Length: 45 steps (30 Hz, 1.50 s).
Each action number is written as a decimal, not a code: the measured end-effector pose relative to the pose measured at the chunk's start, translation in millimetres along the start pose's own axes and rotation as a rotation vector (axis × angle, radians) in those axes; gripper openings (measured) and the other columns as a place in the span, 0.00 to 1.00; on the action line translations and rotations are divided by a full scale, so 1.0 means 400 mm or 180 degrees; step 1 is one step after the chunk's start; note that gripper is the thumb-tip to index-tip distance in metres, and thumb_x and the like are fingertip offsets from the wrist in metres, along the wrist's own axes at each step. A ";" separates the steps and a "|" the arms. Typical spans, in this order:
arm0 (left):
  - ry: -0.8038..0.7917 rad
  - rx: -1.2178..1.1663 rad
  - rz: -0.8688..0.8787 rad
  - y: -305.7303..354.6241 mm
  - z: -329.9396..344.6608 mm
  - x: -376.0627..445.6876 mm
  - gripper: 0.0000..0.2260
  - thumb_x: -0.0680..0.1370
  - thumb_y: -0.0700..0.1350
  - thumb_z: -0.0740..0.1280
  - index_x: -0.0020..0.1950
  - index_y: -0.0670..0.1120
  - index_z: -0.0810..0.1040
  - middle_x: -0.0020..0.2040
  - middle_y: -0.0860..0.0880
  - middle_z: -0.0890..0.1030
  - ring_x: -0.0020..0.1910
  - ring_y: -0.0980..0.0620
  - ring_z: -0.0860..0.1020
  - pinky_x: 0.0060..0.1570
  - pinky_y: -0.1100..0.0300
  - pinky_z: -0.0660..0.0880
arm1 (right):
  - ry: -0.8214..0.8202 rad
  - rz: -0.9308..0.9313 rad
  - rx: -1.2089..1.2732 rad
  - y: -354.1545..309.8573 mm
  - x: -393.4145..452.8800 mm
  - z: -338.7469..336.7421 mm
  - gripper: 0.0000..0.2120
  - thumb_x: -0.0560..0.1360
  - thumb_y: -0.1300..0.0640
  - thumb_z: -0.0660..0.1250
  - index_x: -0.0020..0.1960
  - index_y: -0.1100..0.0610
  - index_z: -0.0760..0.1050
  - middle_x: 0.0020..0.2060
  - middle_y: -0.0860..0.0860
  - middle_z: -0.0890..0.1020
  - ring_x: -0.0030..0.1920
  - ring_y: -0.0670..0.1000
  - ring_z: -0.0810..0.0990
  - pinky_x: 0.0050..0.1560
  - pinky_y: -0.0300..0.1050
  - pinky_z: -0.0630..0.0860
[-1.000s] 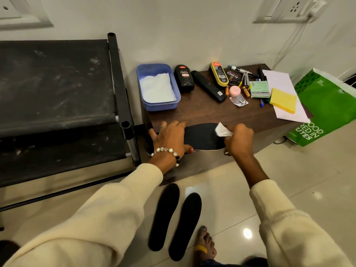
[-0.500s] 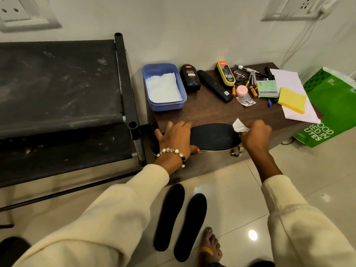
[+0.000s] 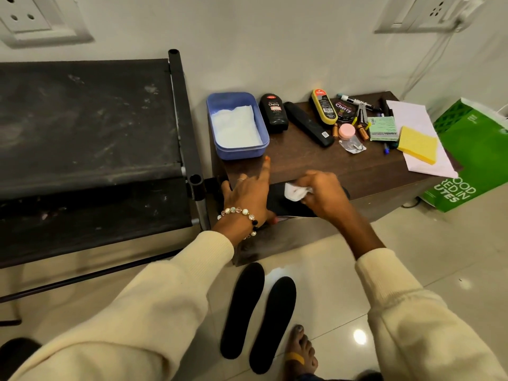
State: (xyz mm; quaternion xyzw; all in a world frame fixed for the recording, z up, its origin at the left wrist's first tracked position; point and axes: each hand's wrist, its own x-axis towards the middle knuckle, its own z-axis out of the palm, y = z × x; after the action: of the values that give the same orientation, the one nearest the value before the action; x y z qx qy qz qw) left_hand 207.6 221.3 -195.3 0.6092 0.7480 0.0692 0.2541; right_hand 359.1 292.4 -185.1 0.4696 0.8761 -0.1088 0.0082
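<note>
The black insole (image 3: 280, 207) lies flat along the near edge of the brown table (image 3: 343, 166), its length running from 9 to 3 o'clock. The left hand (image 3: 247, 199) pins its 9 o'clock end, palm down and fingers mostly straight, with the index finger lifted off and pointing towards 12; it grips nothing. The right hand (image 3: 327, 198) has its fingers bunched round a crumpled white wipe (image 3: 295, 191), held just above or on the insole near its middle; contact is hard to tell. This looks like the cleaning pass itself, about midway along the insole, with the part under the left hand probably left to do. At 6 o'clock two more insoles (image 3: 242, 309) lie side by side on the floor, and whether they are finished or waiting cannot be told. At 11 o'clock a blue tub (image 3: 242, 154) holds white paper, with a black polish bottle (image 3: 274, 112) at 12, a yellow sponge (image 3: 417, 144) at 2, a green bag (image 3: 472, 158) past it and a black rack (image 3: 82, 119) at 9.
</note>
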 end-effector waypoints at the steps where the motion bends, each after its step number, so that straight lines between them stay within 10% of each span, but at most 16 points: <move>1: 0.0020 0.0029 0.0039 -0.003 0.001 0.000 0.57 0.67 0.54 0.78 0.78 0.52 0.37 0.70 0.52 0.71 0.72 0.44 0.62 0.70 0.38 0.56 | 0.0098 0.0369 0.0004 0.033 -0.006 0.002 0.12 0.74 0.65 0.65 0.57 0.61 0.79 0.54 0.59 0.79 0.55 0.60 0.76 0.54 0.48 0.70; 6: 0.0117 0.0123 0.0082 -0.009 0.005 0.001 0.55 0.67 0.56 0.78 0.79 0.53 0.41 0.72 0.51 0.70 0.71 0.43 0.63 0.68 0.41 0.61 | 0.0612 0.1943 0.0462 0.113 -0.043 0.026 0.16 0.72 0.66 0.68 0.59 0.63 0.77 0.54 0.61 0.80 0.54 0.60 0.79 0.54 0.48 0.75; 17: 0.0208 0.0125 0.0045 -0.015 0.013 0.000 0.50 0.71 0.53 0.75 0.79 0.54 0.41 0.72 0.50 0.69 0.71 0.42 0.63 0.66 0.41 0.63 | 0.0128 -0.0385 0.0270 -0.077 -0.099 0.060 0.16 0.74 0.66 0.65 0.61 0.61 0.77 0.55 0.60 0.77 0.57 0.60 0.73 0.55 0.51 0.71; 25: 0.0083 0.0074 0.0105 -0.021 0.010 0.001 0.56 0.65 0.55 0.79 0.79 0.55 0.40 0.72 0.49 0.69 0.71 0.42 0.62 0.66 0.41 0.63 | 0.0915 0.1544 0.0434 0.065 -0.136 0.037 0.15 0.72 0.69 0.66 0.59 0.62 0.79 0.52 0.62 0.79 0.52 0.60 0.77 0.51 0.47 0.71; 34: -0.0139 -0.0057 0.0115 -0.037 -0.003 0.010 0.57 0.65 0.49 0.79 0.78 0.56 0.39 0.71 0.47 0.70 0.70 0.41 0.64 0.65 0.45 0.66 | 0.0565 0.1252 0.0199 -0.083 0.019 0.061 0.09 0.75 0.65 0.64 0.53 0.66 0.77 0.52 0.60 0.79 0.52 0.59 0.77 0.52 0.49 0.73; 38: -0.0028 -0.0047 0.0149 -0.036 -0.001 0.009 0.54 0.69 0.50 0.77 0.78 0.53 0.38 0.72 0.44 0.68 0.69 0.39 0.65 0.65 0.43 0.67 | 0.0168 0.0226 0.0177 -0.125 -0.004 0.052 0.07 0.73 0.65 0.64 0.48 0.64 0.79 0.47 0.59 0.80 0.48 0.59 0.78 0.47 0.47 0.71; 41: 0.0041 -0.0033 0.0175 -0.036 -0.005 0.002 0.54 0.68 0.49 0.77 0.79 0.52 0.40 0.73 0.46 0.67 0.69 0.39 0.65 0.65 0.41 0.67 | -0.0284 -0.0152 0.1138 -0.073 -0.068 0.018 0.04 0.72 0.64 0.68 0.40 0.62 0.82 0.38 0.58 0.83 0.41 0.57 0.81 0.42 0.48 0.74; 45: 0.0078 -0.0107 0.0033 -0.019 -0.004 -0.038 0.57 0.64 0.51 0.80 0.79 0.53 0.42 0.73 0.47 0.65 0.72 0.40 0.62 0.68 0.38 0.63 | 0.0280 0.1218 0.3136 -0.009 -0.167 -0.004 0.07 0.72 0.62 0.71 0.50 0.60 0.81 0.44 0.54 0.83 0.47 0.52 0.80 0.45 0.48 0.77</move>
State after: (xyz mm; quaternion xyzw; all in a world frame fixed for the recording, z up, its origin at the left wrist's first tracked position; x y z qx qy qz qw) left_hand 202.2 205.4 -192.8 0.6078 0.7466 0.0906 0.2548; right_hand 393.6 235.8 -175.0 0.5734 0.6193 -0.4843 -0.2305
